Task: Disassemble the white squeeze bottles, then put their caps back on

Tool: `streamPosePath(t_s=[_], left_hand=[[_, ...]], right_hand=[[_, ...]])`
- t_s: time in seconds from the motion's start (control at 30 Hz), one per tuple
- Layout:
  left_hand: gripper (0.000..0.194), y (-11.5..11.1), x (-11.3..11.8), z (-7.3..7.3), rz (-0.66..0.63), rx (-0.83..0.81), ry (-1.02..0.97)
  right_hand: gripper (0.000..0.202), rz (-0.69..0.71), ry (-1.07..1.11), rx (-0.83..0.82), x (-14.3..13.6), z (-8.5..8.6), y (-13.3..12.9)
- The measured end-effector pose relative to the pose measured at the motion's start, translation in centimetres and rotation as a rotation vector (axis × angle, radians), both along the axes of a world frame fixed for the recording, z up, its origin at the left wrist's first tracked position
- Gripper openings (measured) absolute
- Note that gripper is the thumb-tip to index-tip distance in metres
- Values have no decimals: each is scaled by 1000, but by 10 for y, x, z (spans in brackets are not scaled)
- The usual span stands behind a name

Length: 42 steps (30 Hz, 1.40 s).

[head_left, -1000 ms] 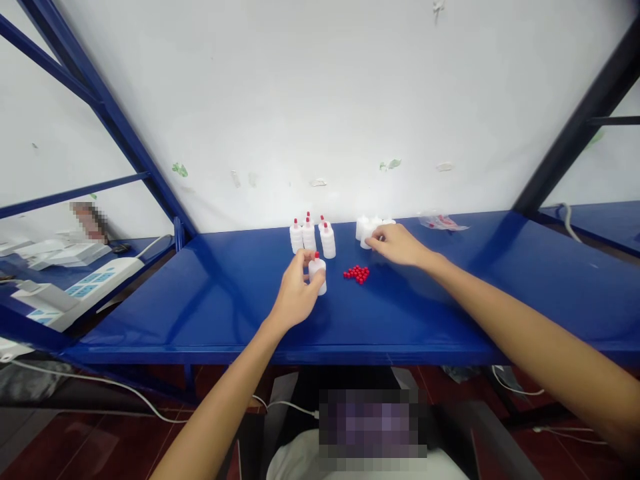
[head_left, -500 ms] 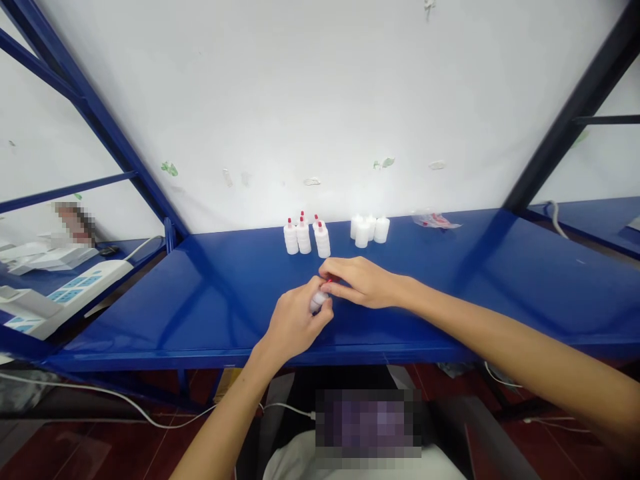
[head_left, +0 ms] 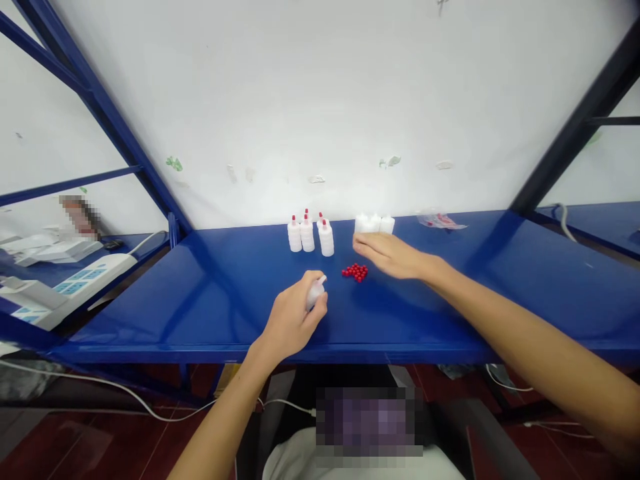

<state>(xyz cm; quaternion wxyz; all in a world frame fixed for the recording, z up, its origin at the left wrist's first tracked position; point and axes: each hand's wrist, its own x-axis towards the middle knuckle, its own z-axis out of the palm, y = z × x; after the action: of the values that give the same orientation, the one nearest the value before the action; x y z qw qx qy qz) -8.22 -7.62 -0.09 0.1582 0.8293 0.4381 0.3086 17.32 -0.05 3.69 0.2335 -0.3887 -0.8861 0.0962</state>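
Left hand (head_left: 294,319) has the bottle (head_left: 315,295): fingers wrapped round its body, thumb on the near side, the whole thing tipped so its narrow spout (head_left: 323,280) pokes out just past the fingertips, pale, no red on it. Right hand (head_left: 393,255) is well apart, out beyond to the right, its fingers drawn together and pointing left; whether anything is pinched between them, can't tell from here. Just nearer than those right fingertips lies the heap of red caps (head_left: 356,272), and just past them the white bottles without red tops (head_left: 374,223), partly hidden by the hand. Beyond the left fingers, five red-topped bottles (head_left: 307,239) stand upright in a cluster. So this looks like the middle of a capping step, one spout in play, and the next move would call for a firm left grip and a neat right-hand pinch on something very small. Under it all, a glossy blue worktop (head_left: 225,293); a plastic bag (head_left: 443,221) farther off, right of the right fingers; a scuffed white wall (head_left: 300,87) behind, blue metal frame (head_left: 110,127) and power strip (head_left: 87,280) far left of the left fingers, red tiled floor (head_left: 145,427) below.
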Motion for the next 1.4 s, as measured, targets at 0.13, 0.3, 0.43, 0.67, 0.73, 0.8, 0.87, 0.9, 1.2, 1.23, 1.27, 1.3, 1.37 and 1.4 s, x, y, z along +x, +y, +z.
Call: streamPosePath(t_s=[0.13, 0.3, 0.43, 0.67, 0.73, 0.8, 0.87, 0.9, 1.2, 1.23, 1.27, 1.3, 1.37, 1.4], left_hand=[[20, 4, 3, 0, 28, -157, -127], [20, 5, 5, 0, 18, -160, -125], [21, 5, 5, 1, 19, -123, -93], [21, 5, 6, 1, 39, -130, -59], [21, 5, 7, 1, 43, -123, -42], [22, 5, 7, 1, 45, -113, -26], [22, 5, 7, 1, 43, -101, -9], [23, 6, 7, 1, 40, -95, 1], [32, 7, 7, -2, 10, -7, 105], [33, 8, 7, -2, 6, -1, 109], [33, 8, 6, -2, -1, 3, 109], [33, 7, 6, -2, -11, 4, 104], [34, 7, 6, -2, -36, -4, 82], [36, 7, 6, -2, -43, -11, 72]], right_hand=[[25, -166, -251, -127, 27, -7, 23], [26, -110, -242, -257, 32, -14, 35], [29, -79, -207, -318, 30, -12, 34], [24, -74, -192, -273, 24, -15, 32], [22, -40, -194, -257, 23, -16, 31], [20, -22, -203, -236, 22, -15, 30], [21, -28, -213, -202, 24, -13, 28], [22, -31, -209, -178, 24, -11, 27], [25, 127, 254, 303, -3, -14, -1], [26, 175, 236, 314, -10, -15, -6], [25, 212, 200, 307, -18, -16, -12], [24, 239, 155, 285, -24, -17, -17], [24, 261, 85, 231, -34, -17, -24], [25, 258, 67, 207, -37, -16, -26]])
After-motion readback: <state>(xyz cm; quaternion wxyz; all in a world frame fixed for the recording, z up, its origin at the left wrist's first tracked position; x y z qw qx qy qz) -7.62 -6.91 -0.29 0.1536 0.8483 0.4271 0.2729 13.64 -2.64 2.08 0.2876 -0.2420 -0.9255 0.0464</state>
